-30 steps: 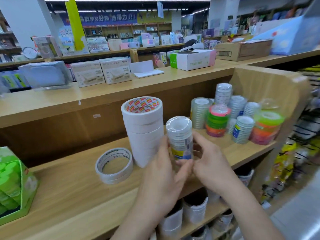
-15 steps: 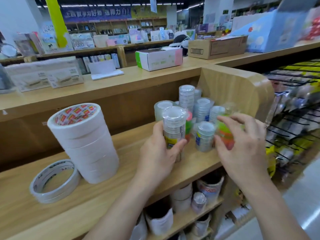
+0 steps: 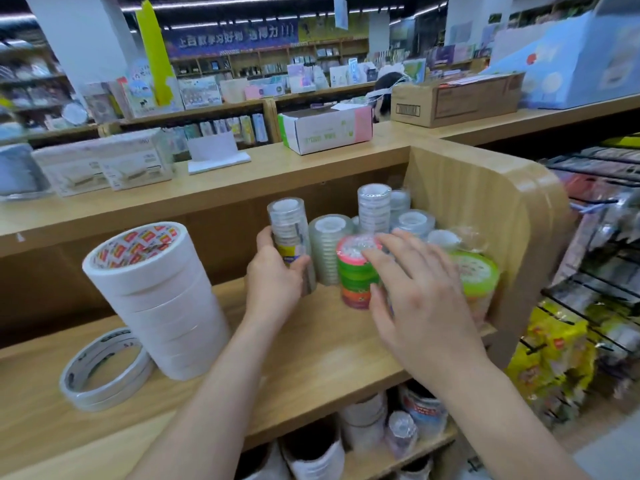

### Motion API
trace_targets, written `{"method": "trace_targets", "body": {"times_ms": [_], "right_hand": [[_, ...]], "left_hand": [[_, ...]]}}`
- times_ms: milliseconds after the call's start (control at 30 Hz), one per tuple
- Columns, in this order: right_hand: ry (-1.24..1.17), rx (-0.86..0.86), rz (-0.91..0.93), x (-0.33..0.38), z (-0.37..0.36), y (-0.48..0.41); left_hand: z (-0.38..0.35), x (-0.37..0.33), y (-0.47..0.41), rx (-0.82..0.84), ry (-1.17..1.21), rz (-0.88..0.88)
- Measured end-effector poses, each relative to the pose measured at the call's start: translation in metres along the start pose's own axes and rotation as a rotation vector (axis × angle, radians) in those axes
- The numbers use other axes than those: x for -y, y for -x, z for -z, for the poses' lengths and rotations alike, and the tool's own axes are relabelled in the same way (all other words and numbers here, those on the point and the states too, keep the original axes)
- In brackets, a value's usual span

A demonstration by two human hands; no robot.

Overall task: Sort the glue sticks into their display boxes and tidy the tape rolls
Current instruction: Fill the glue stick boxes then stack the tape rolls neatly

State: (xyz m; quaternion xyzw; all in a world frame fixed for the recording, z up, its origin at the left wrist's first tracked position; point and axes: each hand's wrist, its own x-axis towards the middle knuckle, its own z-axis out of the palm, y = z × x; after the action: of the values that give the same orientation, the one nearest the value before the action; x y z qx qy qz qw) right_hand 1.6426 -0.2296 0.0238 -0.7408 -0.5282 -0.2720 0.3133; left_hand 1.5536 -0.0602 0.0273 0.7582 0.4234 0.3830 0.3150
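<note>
The shelf is closed in on two sides: the back board runs behind it, and the rounded end panel walls off its right end, while the front edge slants from the lower left of the frame toward the right. The tape is packed into that right-hand corner. The only open room is the bare strip in mid-frame, between the white tape stack and the hands, plus the front lip below the wrists. The left hand grips one clear tape stack upright, thumb behind and fingers curled round its lower half, with its base at the shelf just left of the cluster. The right hand has its fingers spread wide over one coloured tape stack, tips at the pink top and thumb low beside its flank. Blur hides whether they press on it. Behind stand the clear stacks — five, perhaps six, since the far ones overlap. One green-topped stack sits against the end panel. At the left there is one tall white stack of roughly six rolls, and touching its foot are flat rolls — two, lying one on the other near the front edge.
</note>
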Motion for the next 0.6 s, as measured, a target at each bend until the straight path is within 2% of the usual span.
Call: {"method": "trace_targets", "body": {"times_ms": [67,167,233,300,367,467,533,600], "right_hand": [[0.017,0.0,0.003,-0.003,0.0,-0.003],[0.065,-0.096,-0.039,-0.015,0.01,0.001],[0.077,-0.161,-0.1,-0.026,0.018,0.007],[0.071,-0.181,-0.155,-0.039,0.022,0.014],[0.034,-0.152,-0.195,-0.048,0.02,0.021],[-0.009,-0.112,-0.251,-0.056,0.017,0.03],[-0.037,-0.113,-0.252,-0.06,0.016,0.033],[-0.087,-0.12,-0.259,-0.063,0.016,0.032]], "left_hand": [[0.001,0.003,0.0,0.023,0.003,0.007],[0.003,0.004,0.005,0.019,-0.061,-0.011],[0.005,-0.001,0.019,-0.077,-0.137,-0.124],[0.003,-0.012,0.043,-0.145,-0.149,-0.348],[-0.007,-0.025,0.066,-0.069,-0.094,-0.532],[-0.037,-0.037,0.082,0.134,-0.031,-0.673],[-0.054,-0.042,0.084,0.165,-0.105,-0.742],[-0.063,-0.046,0.081,0.122,-0.154,-0.761]]}}
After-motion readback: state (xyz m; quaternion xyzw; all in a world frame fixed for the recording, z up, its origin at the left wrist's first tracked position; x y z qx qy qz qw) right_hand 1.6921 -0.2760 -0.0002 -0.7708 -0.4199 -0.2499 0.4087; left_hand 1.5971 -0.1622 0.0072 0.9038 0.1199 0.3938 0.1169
